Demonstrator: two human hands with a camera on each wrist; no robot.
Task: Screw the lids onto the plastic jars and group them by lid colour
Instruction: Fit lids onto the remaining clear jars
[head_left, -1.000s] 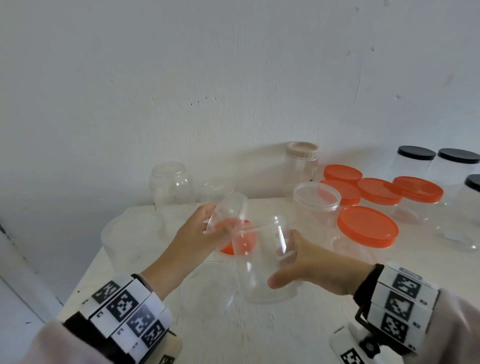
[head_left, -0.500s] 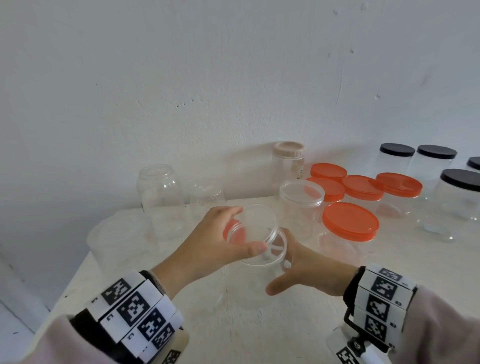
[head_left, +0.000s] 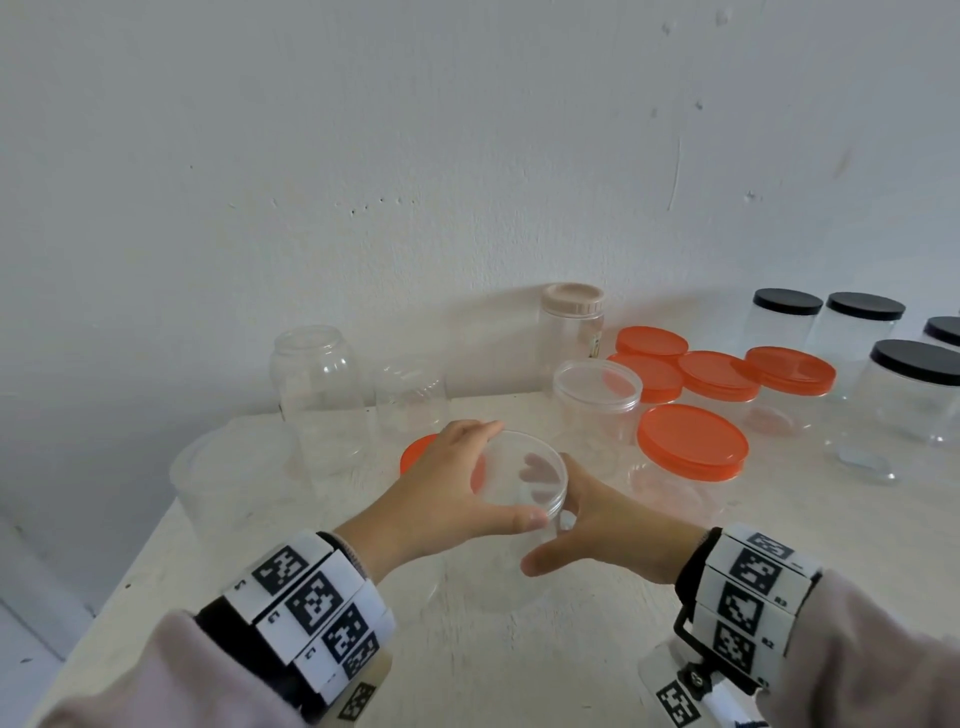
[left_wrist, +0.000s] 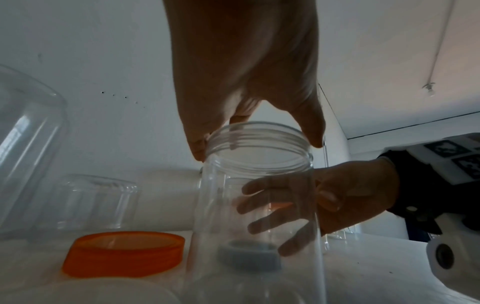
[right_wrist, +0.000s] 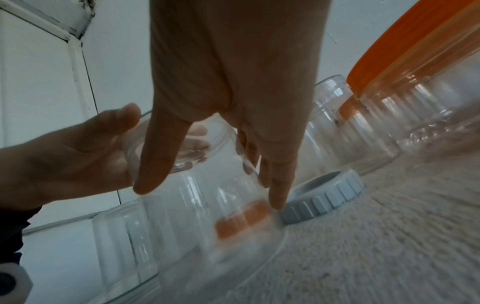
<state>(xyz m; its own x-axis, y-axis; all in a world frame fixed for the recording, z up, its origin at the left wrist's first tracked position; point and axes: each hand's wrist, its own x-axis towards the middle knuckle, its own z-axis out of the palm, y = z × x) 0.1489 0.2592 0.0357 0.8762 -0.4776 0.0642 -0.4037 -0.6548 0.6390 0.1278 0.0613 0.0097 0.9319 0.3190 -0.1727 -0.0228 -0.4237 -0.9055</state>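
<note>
Gripping the clear lid (head_left: 522, 475) with my left hand (head_left: 441, 499), my right hand (head_left: 618, 530) holds the clear jar (left_wrist: 257, 205) on the table (head_left: 519, 649).

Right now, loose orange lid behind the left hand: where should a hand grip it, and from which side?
Come from above. The orange lid lies flat on the table, open side down, so span its ribbed rim with thumb and fingers. The left hand and clear jar crowd its near-right side; the far-left side looks freer.

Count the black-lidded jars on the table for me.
4 show: two at the back by the wall, one nearer, one cut by the right edge. More may sit beyond it.
</note>
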